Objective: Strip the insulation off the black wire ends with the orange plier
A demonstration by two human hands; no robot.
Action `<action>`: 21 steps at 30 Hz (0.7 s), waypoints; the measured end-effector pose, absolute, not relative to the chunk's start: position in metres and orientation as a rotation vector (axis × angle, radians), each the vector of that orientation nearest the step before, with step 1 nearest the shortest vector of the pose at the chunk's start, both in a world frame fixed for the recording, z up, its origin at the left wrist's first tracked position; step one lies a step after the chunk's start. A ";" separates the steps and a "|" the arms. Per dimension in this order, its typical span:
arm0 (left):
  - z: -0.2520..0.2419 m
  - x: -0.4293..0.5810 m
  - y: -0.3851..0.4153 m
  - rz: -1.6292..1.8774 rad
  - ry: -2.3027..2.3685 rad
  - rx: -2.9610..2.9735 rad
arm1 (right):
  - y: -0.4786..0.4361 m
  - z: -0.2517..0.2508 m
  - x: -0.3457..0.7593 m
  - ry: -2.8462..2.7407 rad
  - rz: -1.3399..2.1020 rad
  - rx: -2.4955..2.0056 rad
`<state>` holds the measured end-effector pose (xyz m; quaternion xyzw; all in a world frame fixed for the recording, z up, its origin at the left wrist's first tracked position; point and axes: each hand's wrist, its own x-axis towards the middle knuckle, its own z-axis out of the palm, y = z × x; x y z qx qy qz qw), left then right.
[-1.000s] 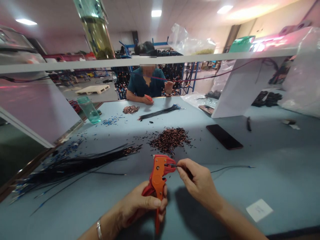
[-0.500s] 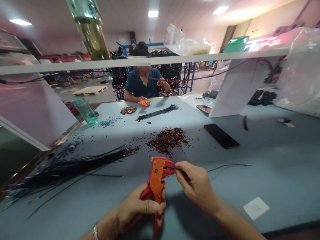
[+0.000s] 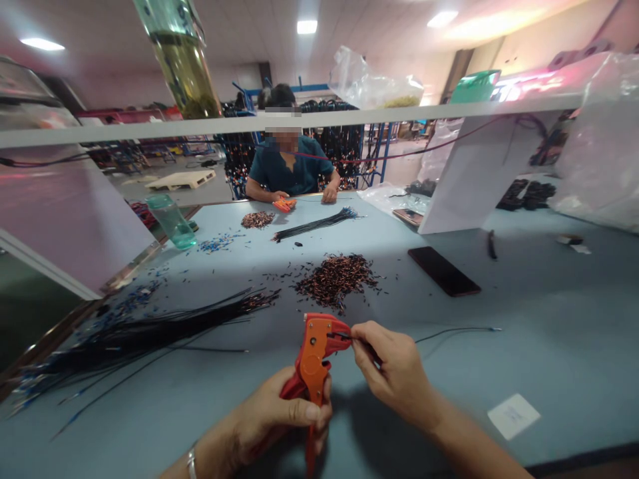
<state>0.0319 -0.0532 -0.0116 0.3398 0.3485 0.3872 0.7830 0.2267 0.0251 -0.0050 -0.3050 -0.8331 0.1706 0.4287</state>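
Observation:
An orange and red wire stripper (image 3: 314, 359) stands upright in my left hand (image 3: 284, 416), whose fingers wrap round its handles. My right hand (image 3: 394, 366) pinches a thin black wire (image 3: 456, 330) right at the tool's jaws, and the wire trails out to the right behind that hand. Beyond the tool lies a pile of small dark and copper-coloured scraps (image 3: 339, 276). To the left a long bundle of black wires (image 3: 164, 332) rests on the blue-grey table (image 3: 559, 346), with blue ends at its far left.
A black phone (image 3: 443, 271) and a white paper square (image 3: 514, 416) lie on the right. A green bottle (image 3: 171, 223) leans at the left. Across the table sits a person (image 3: 287, 163) with an orange tool (image 3: 284, 204), near a smaller wire bundle (image 3: 317, 225). A white shelf (image 3: 239, 125) crosses above.
Across the table, the person's raised hand has come down to the tabletop. My hands, the wire stripper and the wire between them look almost unchanged.

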 end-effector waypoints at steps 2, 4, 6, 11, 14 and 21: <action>-0.012 0.033 -0.054 0.836 0.762 0.737 | 0.025 -0.005 0.227 -2.078 0.415 -0.758; -0.013 0.034 -0.055 0.837 0.765 0.735 | 0.024 -0.006 0.227 -2.075 0.409 -0.758; -0.014 0.035 -0.055 0.841 0.763 0.728 | 0.025 -0.007 0.227 -2.075 0.401 -0.765; -0.017 0.037 -0.056 0.856 0.786 0.722 | 0.026 -0.009 0.225 -2.076 0.375 -0.786; -0.019 0.038 -0.056 0.855 0.794 0.728 | 0.026 -0.010 0.225 -2.073 0.357 -0.797; -0.017 0.042 -0.056 0.856 0.820 0.738 | 0.024 -0.011 0.223 -2.081 0.250 -0.816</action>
